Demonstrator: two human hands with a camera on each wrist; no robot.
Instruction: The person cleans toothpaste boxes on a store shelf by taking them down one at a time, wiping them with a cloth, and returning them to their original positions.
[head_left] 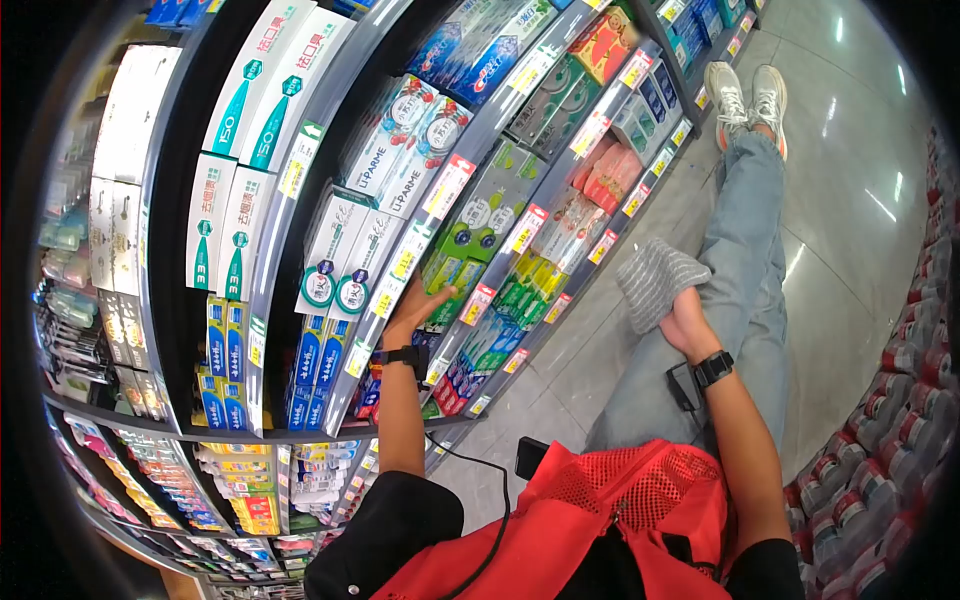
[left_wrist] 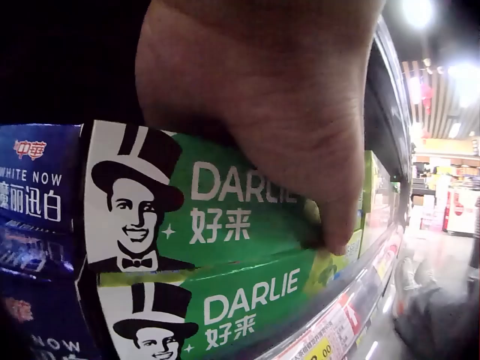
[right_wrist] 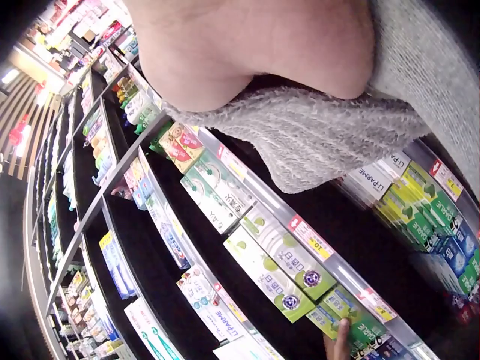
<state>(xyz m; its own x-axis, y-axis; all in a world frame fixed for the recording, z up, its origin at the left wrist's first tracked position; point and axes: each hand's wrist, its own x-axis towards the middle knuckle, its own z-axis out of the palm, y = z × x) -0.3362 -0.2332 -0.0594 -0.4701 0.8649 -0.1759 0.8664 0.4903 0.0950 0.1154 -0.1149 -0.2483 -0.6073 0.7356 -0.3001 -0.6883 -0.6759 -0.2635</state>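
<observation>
In the head view my left hand [head_left: 412, 308] reaches into the shelf at the green Darlie boxes [head_left: 465, 272]. Seen from the left wrist, this hand [left_wrist: 262, 97] arches over the upper Darlie box [left_wrist: 217, 195], its thumb bent down against the box's side near the shelf edge; the other fingers are hidden. A second Darlie box lies directly beneath. My right hand [head_left: 683, 322] holds a grey ribbed cloth [head_left: 655, 280] above the legs. In the right wrist view the cloth [right_wrist: 315, 142] hangs below the hand [right_wrist: 255, 52], whose fingertips are out of sight.
Dark blue boxes [left_wrist: 37, 180] lie beside the Darlie boxes. Price tags line the shelf edge [head_left: 478, 303]. White and green boxes [head_left: 495, 190] stand farther along. Wrapped bottles [head_left: 880, 450] are stacked at the right, across the tiled floor [head_left: 835, 200]. A black cable [head_left: 505, 490] hangs beside the left arm.
</observation>
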